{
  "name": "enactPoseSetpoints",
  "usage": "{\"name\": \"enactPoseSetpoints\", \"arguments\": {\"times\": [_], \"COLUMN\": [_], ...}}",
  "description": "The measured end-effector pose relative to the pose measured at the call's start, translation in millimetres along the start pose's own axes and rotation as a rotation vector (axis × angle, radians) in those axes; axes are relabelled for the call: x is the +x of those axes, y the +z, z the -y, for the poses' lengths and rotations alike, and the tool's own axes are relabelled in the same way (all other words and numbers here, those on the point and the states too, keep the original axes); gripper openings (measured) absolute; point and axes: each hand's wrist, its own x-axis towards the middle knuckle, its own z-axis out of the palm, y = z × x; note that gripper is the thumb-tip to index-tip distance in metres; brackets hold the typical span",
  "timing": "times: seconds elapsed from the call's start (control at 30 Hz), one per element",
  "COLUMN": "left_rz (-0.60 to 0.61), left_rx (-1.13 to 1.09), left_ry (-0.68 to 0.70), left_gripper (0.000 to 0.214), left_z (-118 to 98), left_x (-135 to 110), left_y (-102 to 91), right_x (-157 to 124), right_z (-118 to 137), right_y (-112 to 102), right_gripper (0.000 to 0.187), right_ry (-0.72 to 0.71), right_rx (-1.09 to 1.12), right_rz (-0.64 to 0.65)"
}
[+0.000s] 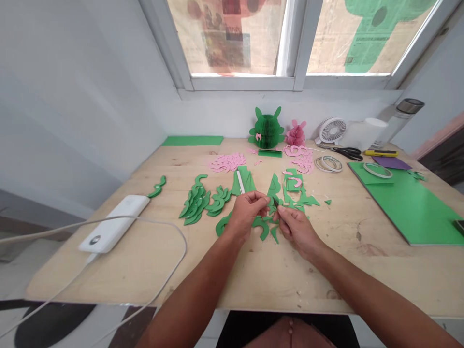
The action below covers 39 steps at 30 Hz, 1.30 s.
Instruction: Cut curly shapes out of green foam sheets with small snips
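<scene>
My right hand (295,227) is closed round a small dark pointed tool (276,203), whose tip points toward my left hand (250,208). The left thumb and forefinger are pinched together just beside that tip. Green paper shows right behind the left fingertips, and whether they hold a piece of it is unclear. Beneath both hands lie curved green paper cutouts (261,228) and scraps, partly covered by the fingers. A white pen-like stick (240,182) rests on a green paper piece (248,180) just beyond my left hand.
Piles of green leaf-shaped cutouts (195,204) lie to the left, pink cutouts (228,163) behind. A white power bank (114,224) trails a cable over the left side. Along the back stand a green honeycomb figure (267,130) and a fan (332,130); black scissors (348,153) and green sheets (409,208) lie right.
</scene>
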Motion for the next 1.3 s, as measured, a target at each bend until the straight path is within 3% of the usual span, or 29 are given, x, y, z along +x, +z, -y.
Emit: {"name": "enactPoseSetpoints", "arguments": {"times": [1.3], "left_rz": [-0.013], "left_rx": [0.021], "left_ry": [0.004], "left_gripper": [0.02], "left_z": [1.5], "left_x": [1.3], "left_y": [0.0], "right_x": [-1.4], "right_z": [4.3], "right_y": [2.0], "right_gripper": [0.043], "right_ry": [0.007], "right_rx": [-0.019], "right_rz": [-0.013]}}
